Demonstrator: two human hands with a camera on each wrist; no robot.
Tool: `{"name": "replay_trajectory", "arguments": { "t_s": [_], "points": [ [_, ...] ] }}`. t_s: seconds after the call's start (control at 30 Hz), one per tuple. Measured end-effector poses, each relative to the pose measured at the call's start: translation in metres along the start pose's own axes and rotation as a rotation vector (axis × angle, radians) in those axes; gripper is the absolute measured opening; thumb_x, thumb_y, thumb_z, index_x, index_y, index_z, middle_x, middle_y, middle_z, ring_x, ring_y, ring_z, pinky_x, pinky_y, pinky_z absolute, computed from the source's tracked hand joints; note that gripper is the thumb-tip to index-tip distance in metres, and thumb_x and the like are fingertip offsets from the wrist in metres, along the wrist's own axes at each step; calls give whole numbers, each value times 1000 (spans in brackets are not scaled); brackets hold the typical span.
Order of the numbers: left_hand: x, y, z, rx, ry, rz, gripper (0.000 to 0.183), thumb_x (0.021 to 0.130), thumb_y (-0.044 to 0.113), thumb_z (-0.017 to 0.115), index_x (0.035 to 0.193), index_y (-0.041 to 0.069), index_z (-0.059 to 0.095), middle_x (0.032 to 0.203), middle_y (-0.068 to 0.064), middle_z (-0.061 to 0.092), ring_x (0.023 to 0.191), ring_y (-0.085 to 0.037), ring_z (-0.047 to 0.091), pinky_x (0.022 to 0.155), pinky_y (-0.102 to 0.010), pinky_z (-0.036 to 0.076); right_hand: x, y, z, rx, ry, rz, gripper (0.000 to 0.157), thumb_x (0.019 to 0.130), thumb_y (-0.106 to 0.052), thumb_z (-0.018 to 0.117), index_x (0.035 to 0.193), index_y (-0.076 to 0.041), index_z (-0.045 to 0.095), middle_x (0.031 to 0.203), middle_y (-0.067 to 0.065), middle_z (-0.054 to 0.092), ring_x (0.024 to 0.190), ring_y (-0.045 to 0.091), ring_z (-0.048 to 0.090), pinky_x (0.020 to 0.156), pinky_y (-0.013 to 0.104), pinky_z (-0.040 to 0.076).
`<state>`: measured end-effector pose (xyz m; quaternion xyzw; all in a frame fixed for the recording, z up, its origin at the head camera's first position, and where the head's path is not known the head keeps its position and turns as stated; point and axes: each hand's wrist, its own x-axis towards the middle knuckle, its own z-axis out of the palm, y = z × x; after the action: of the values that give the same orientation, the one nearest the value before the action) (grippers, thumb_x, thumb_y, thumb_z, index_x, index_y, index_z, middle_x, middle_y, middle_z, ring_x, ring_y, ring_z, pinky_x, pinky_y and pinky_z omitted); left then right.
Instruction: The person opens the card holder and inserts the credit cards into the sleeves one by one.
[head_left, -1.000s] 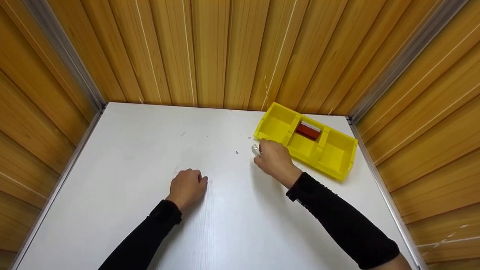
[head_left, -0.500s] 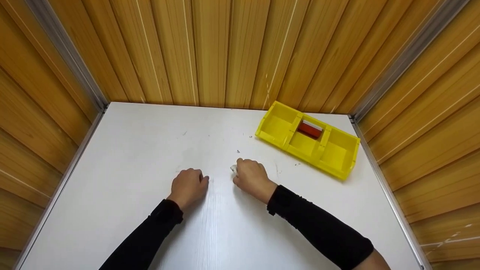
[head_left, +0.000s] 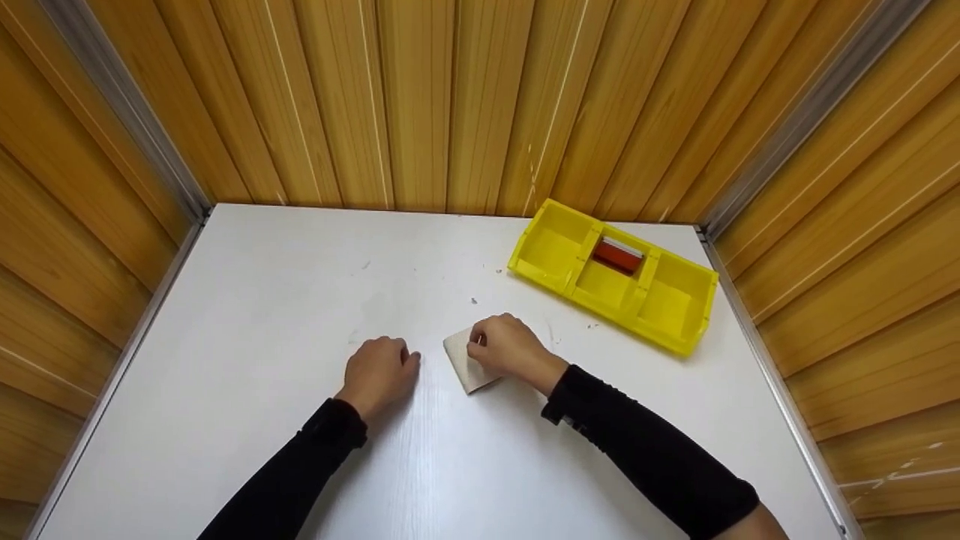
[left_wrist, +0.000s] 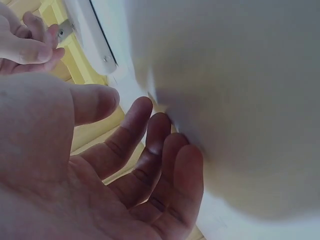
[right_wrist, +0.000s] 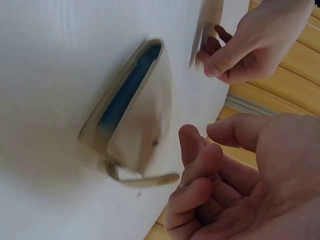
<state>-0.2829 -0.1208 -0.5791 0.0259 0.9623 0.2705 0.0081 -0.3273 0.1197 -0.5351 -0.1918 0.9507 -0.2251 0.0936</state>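
A small cream wallet (head_left: 461,361) lies on the white table between the two hands, partly hidden under the right hand in the head view. In the right wrist view the wallet (right_wrist: 145,120) shows a dark blue inside, a snap stud and a narrow strap (right_wrist: 155,181). My right hand (head_left: 510,346) hovers over it, fingers loosely curled, thumb and forefinger apart, holding nothing. To the left, my left hand (head_left: 377,375) rests on the table with relaxed fingers; its fingertips (left_wrist: 187,160) meet the tabletop and its palm holds nothing.
A yellow tray (head_left: 551,279) with three compartments stands at the back right. Its middle compartment holds a dark red and white object (head_left: 619,256). Small grey specks dot the table (head_left: 262,300). Wood-patterned walls (head_left: 420,105) enclose the back and both sides.
My right hand has carried the wallet from beside the tray leftward and nearer, then let go of it on the table. The left hand has stayed in place.
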Motion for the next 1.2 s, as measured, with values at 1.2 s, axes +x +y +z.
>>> {"name": "replay_trajectory", "arguments": {
  "t_s": [1.2],
  "points": [
    [18, 47, 32, -47, -42, 16, 32, 106, 30, 69, 78, 14, 67, 75, -1, 65, 72, -19, 59, 68, -38, 48, -17, 44, -3, -29, -167, 76, 24, 95, -29, 78, 79, -13, 86, 74, -4, 67, 76, 17, 53, 70, 32, 43]
  ]
}}
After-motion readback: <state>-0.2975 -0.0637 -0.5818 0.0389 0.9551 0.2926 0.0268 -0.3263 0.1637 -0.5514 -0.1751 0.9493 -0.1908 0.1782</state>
